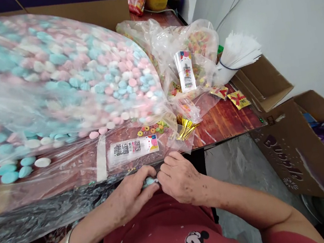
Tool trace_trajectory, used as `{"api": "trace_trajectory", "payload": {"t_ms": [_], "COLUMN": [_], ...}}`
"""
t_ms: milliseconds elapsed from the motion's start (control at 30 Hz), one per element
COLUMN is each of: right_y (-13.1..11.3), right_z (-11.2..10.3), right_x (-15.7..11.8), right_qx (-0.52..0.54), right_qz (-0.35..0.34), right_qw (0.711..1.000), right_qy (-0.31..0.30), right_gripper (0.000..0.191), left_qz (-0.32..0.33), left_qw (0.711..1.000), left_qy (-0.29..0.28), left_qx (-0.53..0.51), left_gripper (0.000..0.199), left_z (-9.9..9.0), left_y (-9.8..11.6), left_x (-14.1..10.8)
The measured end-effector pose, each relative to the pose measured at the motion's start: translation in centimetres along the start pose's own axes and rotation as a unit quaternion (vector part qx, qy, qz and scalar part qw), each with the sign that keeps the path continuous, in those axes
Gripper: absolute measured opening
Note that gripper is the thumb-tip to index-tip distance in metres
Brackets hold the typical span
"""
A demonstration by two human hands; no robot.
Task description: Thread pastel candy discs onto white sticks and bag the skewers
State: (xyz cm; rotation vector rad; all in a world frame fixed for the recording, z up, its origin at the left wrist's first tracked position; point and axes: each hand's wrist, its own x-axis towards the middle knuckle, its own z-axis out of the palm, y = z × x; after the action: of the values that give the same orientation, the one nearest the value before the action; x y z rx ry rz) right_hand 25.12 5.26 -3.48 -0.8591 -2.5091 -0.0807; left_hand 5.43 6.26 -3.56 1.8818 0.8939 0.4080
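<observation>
At the table's front edge, my left hand [131,193] pinches a small light-blue packet [149,181] between thumb and fingers. My right hand [178,178] is closed against the packet's right end, and its fingertips are partly hidden. Just beyond my hands lies a stack of printed clear bags [132,148]. Small colourful candy rings [152,129] rest behind that stack. A bundle of gold ties [186,128] sits behind my right hand. On the left spreads a large clear bag of pink, blue and white candies [82,74].
Clear bags of gummy rings [199,43] stand at the back, with another printed stack [185,71] on them. A cup [226,72] holds white sticks [241,48]. Gold packets [238,100] lie near the table's right end. Cardboard boxes [289,159] stand at the right.
</observation>
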Motion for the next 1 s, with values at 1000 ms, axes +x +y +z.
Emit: {"api": "trace_trajectory", "payload": {"t_ms": [1000], "right_y": [12.8], "right_z": [-3.8], "right_x": [-8.0], "right_qx": [-0.076], "right_qz": [0.364], "right_qw": [0.926], "right_qy": [0.068], "right_gripper": [0.025], "left_qz": [-0.181], "left_qw": [0.860], "left_qy": [0.151], "left_qx": [-0.452], "left_gripper": [0.025], "left_z": [1.3], "left_y": [-0.7], "left_x": [-0.2]}}
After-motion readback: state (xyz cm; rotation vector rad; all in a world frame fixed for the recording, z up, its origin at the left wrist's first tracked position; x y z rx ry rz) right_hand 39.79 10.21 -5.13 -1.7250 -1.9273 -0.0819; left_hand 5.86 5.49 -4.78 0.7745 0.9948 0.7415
